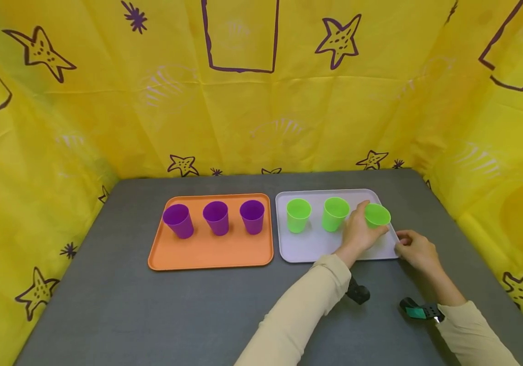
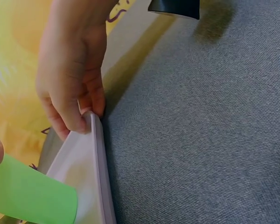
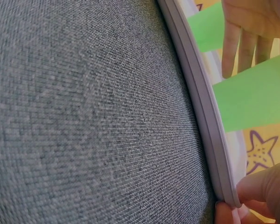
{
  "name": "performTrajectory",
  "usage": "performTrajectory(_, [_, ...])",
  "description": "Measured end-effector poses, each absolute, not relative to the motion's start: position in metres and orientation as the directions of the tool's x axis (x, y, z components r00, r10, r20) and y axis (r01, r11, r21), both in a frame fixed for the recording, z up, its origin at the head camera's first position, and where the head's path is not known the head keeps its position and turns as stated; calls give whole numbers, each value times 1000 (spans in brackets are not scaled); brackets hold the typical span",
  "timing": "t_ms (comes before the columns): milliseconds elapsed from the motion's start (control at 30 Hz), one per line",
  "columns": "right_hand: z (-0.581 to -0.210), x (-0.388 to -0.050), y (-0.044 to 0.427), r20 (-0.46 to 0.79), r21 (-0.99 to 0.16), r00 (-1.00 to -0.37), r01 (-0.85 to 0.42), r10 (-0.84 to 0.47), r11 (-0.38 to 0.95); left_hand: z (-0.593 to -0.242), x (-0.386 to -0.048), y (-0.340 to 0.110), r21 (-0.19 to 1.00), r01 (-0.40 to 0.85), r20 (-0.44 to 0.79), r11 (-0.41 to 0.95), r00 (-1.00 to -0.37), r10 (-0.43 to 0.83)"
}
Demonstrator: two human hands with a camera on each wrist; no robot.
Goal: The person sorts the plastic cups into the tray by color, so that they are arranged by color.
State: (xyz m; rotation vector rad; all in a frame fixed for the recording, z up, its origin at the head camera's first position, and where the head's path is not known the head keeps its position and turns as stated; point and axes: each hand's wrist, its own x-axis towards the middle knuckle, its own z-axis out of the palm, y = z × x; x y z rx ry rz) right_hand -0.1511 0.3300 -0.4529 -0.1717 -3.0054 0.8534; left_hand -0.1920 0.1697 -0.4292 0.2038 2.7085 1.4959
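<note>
Three green cups stand upright in a row on a pale lilac tray [image 1: 307, 249]: a left cup [image 1: 298, 217], a middle cup [image 1: 335, 217] and a right cup [image 1: 377, 215]. My left hand [image 1: 358, 231] holds the right cup, thumb on its near side and fingers round its left side. In the left wrist view that green cup [image 2: 32, 193] leans in at the lower left, most of the holding hand out of frame. My right hand [image 1: 419, 250] pinches the tray's near right corner between thumb and fingers, also plain in the left wrist view.
Left of the lilac tray lies an orange tray [image 1: 211, 254] bearing three purple cups in a row, with a narrow gap between trays. Both sit on a grey cloth-covered table [image 1: 174, 315]. Yellow curtains [image 1: 243, 122] with star drawings enclose the back and sides.
</note>
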Motion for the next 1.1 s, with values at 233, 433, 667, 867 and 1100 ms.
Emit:
performTrajectory(233, [-453,-151,328,-12,-528,-993,106,117,843,-430,-197,173,833,90,26,545,-992,125])
performTrajectory(433, [-453,-151,328,-13,-535,-993,104,115,839,-428,-201,173,831,91,27,549,-992,123])
performTrajectory(667, [-452,-151,327,-5,-540,-994,95,110,836,-427,-203,173,827,87,22,555,-992,124])
performTrajectory(867, [-453,-151,328,-9,-550,-994,98,111,830,-427,-204,173,822,95,29,562,-992,126])
performTrajectory(1100, [-454,-151,328,-5,-544,-993,103,120,833,-426,-204,173,828,86,1,554,-988,153])
